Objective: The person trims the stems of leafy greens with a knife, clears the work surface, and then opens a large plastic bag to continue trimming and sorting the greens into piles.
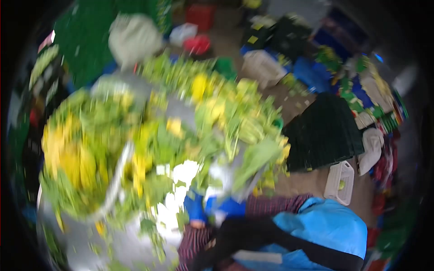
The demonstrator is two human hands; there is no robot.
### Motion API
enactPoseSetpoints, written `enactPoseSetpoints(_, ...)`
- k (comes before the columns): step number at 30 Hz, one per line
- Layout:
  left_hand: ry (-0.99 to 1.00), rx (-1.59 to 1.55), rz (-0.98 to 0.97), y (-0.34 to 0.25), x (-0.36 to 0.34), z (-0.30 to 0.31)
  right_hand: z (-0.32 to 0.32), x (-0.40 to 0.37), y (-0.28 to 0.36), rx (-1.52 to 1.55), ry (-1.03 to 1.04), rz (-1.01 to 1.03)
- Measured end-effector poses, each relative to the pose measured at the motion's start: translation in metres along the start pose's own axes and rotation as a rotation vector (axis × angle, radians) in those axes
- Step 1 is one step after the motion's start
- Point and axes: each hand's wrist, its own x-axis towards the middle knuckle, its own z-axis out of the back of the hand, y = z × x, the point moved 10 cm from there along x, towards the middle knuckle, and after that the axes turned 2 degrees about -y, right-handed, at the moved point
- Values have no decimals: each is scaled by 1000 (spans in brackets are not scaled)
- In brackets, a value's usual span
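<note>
The view is tilted and smeared by motion. My left hand, in a blue glove, is at the near edge of a heap of leafy greens with yellow leaves or flowers. Close beside it is my right hand, also blue-gloved, by a bright, shiny patch of the metal table. Blur hides the fingers of both hands and anything in them. A larger mound of greens lies to the left, with a pale curved strip across its near side.
A whitish sack stands beyond the table, near a red bundle. To the right are a dark green crate-like object, a white basket on the floor, and a pale crate farther back. Loose leaves are scattered about.
</note>
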Motion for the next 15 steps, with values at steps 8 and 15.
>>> enactPoseSetpoints(8, 260, -388, 259, -22, -28, -1, 34, 14, 140, -264, -220, 76)
enactPoseSetpoints(15, -28, -142, 119, -134, -70, 10, 87, 31, 191, -1454, -255, -195)
